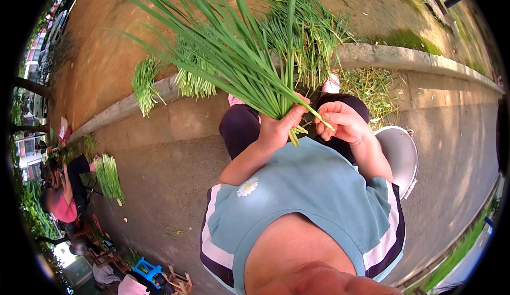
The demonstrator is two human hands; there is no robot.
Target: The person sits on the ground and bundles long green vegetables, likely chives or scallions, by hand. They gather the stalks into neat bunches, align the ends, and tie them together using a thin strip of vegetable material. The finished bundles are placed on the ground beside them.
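My left hand (283,124) is closed around a bunch of long, flat green leaves, apparently garlic chives (243,67). Their leaf tips fan out away from me, and the pale cut ends (294,137) poke out below the fist. One stalk (320,118) slants out of the bunch towards my right hand (343,121). The fingers of that hand are curled, thumb against forefinger, right at the stalk's pale end. Whether they pinch it or only touch it is hard to see. Both hands are above my lap, in front of my blue shirt.
Along the concrete kerb (370,56) lie a large chive heap (306,36), smaller bundles (195,67) (145,83) and loose trimmings (370,91). A pale bucket (398,151) stands at my right. To the left are another bundle (108,179), a seated person (65,207) and a blue stool (147,272).
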